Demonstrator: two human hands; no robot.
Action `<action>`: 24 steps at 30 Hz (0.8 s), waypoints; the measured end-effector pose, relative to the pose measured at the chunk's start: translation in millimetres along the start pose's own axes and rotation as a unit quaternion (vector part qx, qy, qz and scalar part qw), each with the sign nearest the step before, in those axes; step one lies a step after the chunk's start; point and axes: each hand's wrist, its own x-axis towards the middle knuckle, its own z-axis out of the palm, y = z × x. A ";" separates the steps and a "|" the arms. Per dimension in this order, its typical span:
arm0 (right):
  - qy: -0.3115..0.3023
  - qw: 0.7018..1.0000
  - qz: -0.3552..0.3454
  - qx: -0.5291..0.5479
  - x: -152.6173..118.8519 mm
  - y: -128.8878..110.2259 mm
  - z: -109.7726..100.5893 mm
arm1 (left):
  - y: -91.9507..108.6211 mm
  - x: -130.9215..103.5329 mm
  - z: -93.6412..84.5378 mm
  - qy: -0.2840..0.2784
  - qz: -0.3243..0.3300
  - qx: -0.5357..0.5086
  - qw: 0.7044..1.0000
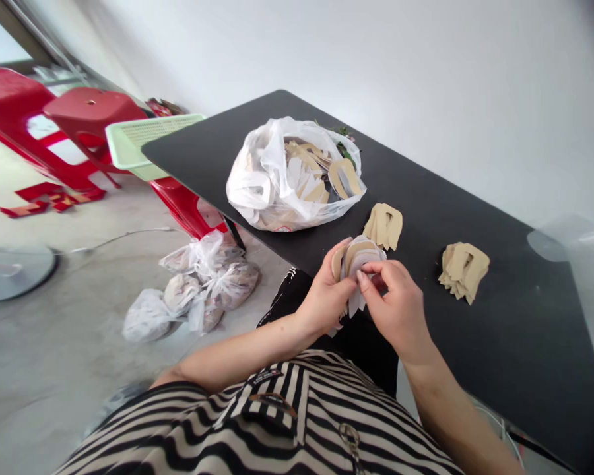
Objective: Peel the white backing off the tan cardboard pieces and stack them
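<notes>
A fanned bundle of tan and white U-shaped cutouts (360, 254) is held over the table's near edge. My left hand (327, 293) is closed around the left side of this bundle. At its right side, the thumb and fingers of my right hand (398, 300) pinch a white cutout. Just beyond my hands lies a stack of tan cutouts (383, 224), and a second tan stack (464, 269) sits farther right. An open white plastic bag (264, 198) full of loose tan and white cutouts stands on the table beyond my left hand.
The black table (475, 349) runs along a white wall. Several tied plastic bags (202, 280) lie on the floor at left. A pale green basket (129, 148) rests beside the table's far left corner, near red stools (92, 109). A round grey base (14, 270) stands at far left.
</notes>
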 end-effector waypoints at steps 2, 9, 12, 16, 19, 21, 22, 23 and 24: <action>0.014 0.998 0.043 0.035 -0.7 -1.3 8.5 | -0.9 0.5 0.6 0.006 0.014 0.014 1.000; -0.004 0.983 0.148 0.111 4.8 -2.1 15.0 | 0.9 -1.5 -0.7 0.000 0.039 0.051 0.998; -0.009 0.979 0.160 0.123 6.9 -4.4 14.7 | 0.1 -1.9 -2.9 0.005 0.040 0.046 0.998; -0.015 0.977 0.171 0.129 9.5 -7.1 15.3 | -2.0 -0.6 -6.1 -0.008 0.074 0.106 0.992; -0.016 0.975 0.175 0.135 10.1 -7.7 15.2 | -2.4 0.5 -7.9 -0.024 0.088 0.123 0.988; -0.017 0.974 0.178 0.142 9.4 -7.2 14.8 | -1.8 0.8 -8.8 -0.035 0.075 0.106 0.991; -0.019 0.973 0.179 0.147 8.9 -6.7 14.5 | -1.4 0.8 -9.2 -0.039 0.066 0.092 0.993; -0.020 0.972 0.180 0.151 8.3 -6.0 14.3 | -1.1 0.8 -9.5 -0.040 0.057 0.077 0.995; -0.022 0.971 0.181 0.155 7.7 -5.3 14.2 | -1.0 0.9 -9.8 -0.039 0.050 0.061 0.996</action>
